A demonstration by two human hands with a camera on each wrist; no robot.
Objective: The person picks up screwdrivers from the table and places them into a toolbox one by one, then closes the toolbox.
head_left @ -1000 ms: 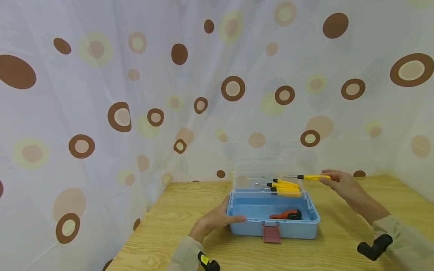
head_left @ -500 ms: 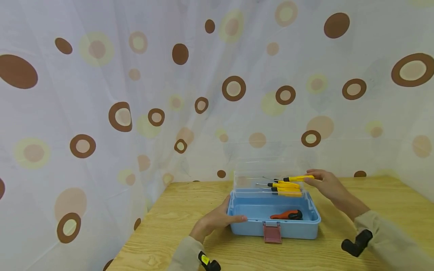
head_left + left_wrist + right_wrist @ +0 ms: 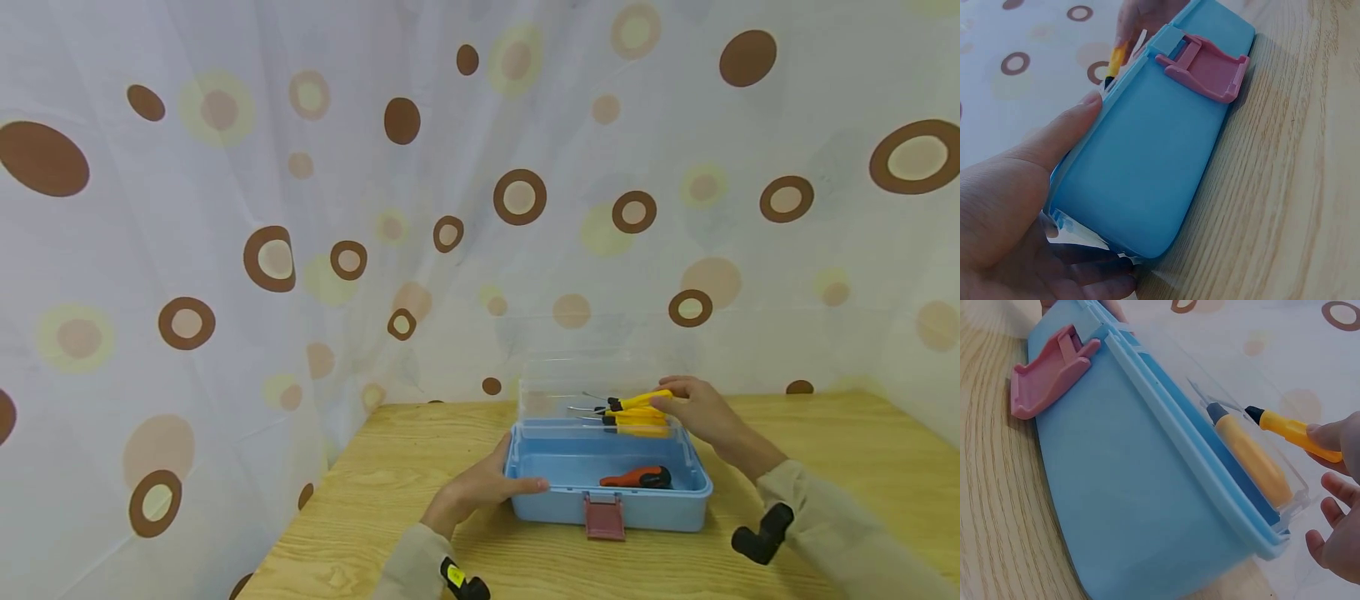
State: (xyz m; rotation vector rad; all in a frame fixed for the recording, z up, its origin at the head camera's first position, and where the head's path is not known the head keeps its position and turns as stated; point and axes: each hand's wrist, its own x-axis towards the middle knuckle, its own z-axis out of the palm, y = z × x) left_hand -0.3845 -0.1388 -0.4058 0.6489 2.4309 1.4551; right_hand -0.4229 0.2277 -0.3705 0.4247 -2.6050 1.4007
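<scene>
A light-blue toolbox (image 3: pixel 611 507) stands on the table with its clear lid (image 3: pixel 547 392) swung back. My left hand (image 3: pixel 474 486) grips its left end, the thumb over the front rim and the fingers along the side. My right hand (image 3: pixel 708 414) pinches the yellow handle of a screwdriver (image 3: pixel 1285 430) between thumb and fingertips, its shaft pointing left over the lid. Several yellow-handled screwdrivers (image 3: pixel 637 422) lie stacked behind the box, seen through the lid; the held one overlaps them. Whether it touches them I cannot tell. An orange-and-black screwdriver handle (image 3: pixel 636 477) lies inside the box.
A pink latch (image 3: pixel 604 518) hangs down at the box's front. Wooden table (image 3: pixel 825 450) surface extends left and right of the box. Behind it hangs a white curtain (image 3: pixel 420 183) with brown and yellow circles.
My right hand has moved left with the screwdriver, from beyond the box's right side to over the stacked screwdrivers. My left hand and the box have stayed in place.
</scene>
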